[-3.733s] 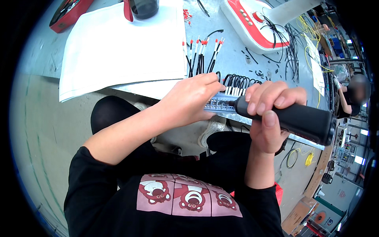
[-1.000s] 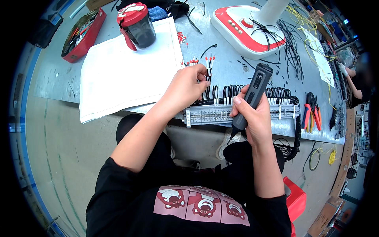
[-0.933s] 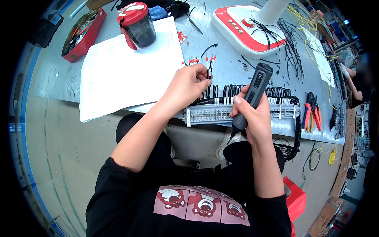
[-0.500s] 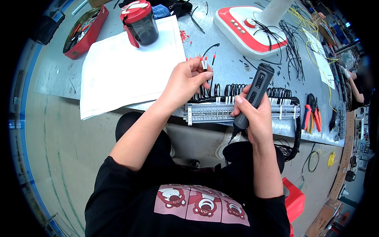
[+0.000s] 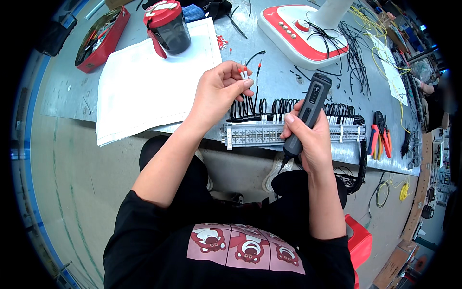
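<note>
My left hand pinches a few black wires with white sleeves and red ferrule tips between thumb and fingers. Another red-tipped black wire stands up just right of those fingers. Below, at the table's near edge, lies a grey terminal block strip, with a row of looped black wires along its far side. My right hand is wrapped round a dark grey cordless electric screwdriver. Its bit points down and toward me, in front of the strip and off the terminals.
White paper sheets lie at left under a red-lidded cup, beside a red tool case. A white-and-red fan base stands behind. Pliers and cutters lie right of the strip. A red stool is beside me.
My left hand has shifted slightly left and up with the wires. The view has moved a little, while my right hand keeps the screwdriver in nearly the same pose.
</note>
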A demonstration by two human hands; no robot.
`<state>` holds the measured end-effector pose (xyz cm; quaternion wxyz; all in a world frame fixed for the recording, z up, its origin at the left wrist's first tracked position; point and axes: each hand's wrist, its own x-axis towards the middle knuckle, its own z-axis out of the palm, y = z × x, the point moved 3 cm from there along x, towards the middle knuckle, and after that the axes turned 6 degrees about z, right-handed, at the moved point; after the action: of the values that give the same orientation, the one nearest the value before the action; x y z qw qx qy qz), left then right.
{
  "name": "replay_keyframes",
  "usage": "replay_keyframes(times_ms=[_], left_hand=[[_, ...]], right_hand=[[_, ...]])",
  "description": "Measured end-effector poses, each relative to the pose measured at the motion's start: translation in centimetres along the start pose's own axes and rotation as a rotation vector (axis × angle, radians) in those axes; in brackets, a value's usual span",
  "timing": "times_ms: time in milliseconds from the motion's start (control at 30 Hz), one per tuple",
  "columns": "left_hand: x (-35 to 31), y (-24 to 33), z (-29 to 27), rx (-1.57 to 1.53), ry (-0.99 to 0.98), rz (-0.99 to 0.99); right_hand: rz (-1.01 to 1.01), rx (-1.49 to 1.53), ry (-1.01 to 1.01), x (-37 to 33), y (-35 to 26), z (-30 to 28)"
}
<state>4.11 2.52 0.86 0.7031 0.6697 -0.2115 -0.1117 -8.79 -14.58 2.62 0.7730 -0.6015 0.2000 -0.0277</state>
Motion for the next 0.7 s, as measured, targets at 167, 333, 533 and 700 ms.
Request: replay_keyframes(times_ms=[167,333,533,700], left_hand=[[-0.1,0.8,0.0,0.194,0.048,0.109],[0.1,0.2,-0.2,0.067,-0.033,0.066],[-0.5,0.6,0.2,0.121,-0.034,0.106],[-1.1,1.1,0.6,0.182,0.023,0.144]], right_hand=[[-0.024,-0.028,-0.010,0.0,0.1,0.0],[-0.017,-0.031,0.002,0.1,0.1,0.0],[-0.016,-0.021,-0.003,0.1,0.1,0.1],[-0.020,-0.028,-0.010,0.1,0.1,0.1]])
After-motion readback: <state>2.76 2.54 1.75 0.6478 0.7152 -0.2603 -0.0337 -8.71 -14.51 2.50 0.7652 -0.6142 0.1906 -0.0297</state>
